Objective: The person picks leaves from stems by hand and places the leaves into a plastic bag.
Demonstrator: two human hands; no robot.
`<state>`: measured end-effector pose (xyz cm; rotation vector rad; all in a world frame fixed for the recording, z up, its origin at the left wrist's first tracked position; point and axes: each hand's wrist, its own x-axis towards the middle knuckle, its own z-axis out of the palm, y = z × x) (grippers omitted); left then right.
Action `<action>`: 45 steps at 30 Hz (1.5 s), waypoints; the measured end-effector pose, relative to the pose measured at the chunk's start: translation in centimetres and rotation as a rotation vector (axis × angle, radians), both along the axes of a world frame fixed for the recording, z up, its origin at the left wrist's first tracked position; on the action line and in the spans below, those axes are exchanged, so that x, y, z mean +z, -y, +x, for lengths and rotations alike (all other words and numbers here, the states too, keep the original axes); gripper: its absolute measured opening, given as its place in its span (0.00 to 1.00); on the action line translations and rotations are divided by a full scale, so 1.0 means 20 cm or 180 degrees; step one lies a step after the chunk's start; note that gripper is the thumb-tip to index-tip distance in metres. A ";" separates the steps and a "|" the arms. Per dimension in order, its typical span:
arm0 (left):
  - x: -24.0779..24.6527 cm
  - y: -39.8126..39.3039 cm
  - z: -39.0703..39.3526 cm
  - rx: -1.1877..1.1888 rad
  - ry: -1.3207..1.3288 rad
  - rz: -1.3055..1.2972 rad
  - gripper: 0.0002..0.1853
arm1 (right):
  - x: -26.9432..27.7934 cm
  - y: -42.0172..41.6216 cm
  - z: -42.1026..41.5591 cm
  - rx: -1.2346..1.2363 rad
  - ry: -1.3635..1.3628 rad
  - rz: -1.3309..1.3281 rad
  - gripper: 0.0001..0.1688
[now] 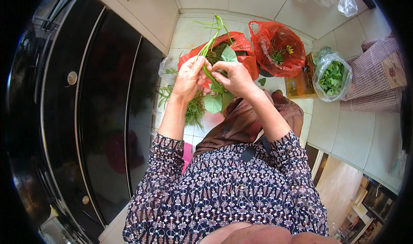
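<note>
My left hand (190, 76) grips a small bunch of green leafy stems (211, 44), whose stalks rise above the fingers. Close against it on the right, my right hand (233, 77) has its thumb and forefinger pinched together at the same greens; whether a stem lies between them is hard to tell. A broad green leaf (213, 103) hangs below the hands, and another leaf (229, 54) stands out above the right hand. Behind the hands, an open red plastic bag (248, 44) holds more greens. Long thin-leaved greens (194, 110) lie on the floor beneath my left forearm.
A second red plastic bag (295, 60) with some leaves stands at the right, beside a yellow-orange carton (295, 86). A clear bag of picked green leaves (332, 77) and a checked cloth (364, 82) rest at the right on a tiled surface. Black glossy doors (103, 98) stand at the left.
</note>
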<state>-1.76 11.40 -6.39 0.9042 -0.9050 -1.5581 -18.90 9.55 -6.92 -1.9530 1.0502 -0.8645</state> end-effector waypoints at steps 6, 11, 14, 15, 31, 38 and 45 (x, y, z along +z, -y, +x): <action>-0.07 -0.01 -0.05 0.0000 -0.0438 0.0129 0.12 | 0.03 -0.02 0.01 -0.0406 -0.0111 0.0309 0.14; -0.03 0.00 0.01 0.0302 -0.0578 -0.0041 0.12 | 0.11 0.03 -0.10 -0.1475 0.1545 0.0253 0.10; -0.01 0.00 0.09 0.0224 -0.0648 -0.0023 0.11 | 0.20 0.03 -0.29 -0.0790 0.1426 -0.0430 0.04; 0.00 0.00 0.10 0.0196 -0.0635 -0.0006 0.11 | 0.25 0.00 -0.32 -0.0586 0.1152 -0.0205 0.05; -0.05 0.05 -0.01 0.0694 -0.0854 -0.0059 0.10 | 0.18 0.02 -0.41 -0.1519 0.1957 0.0400 0.09; -0.06 0.05 -0.06 0.0694 -0.0723 0.0006 0.11 | 0.20 -0.05 -0.17 -0.0302 -0.1125 -0.1283 0.06; -0.02 0.03 -0.07 0.0470 -0.0643 -0.0110 0.10 | -0.02 -0.03 0.00 -0.0465 -0.1592 -0.1270 0.03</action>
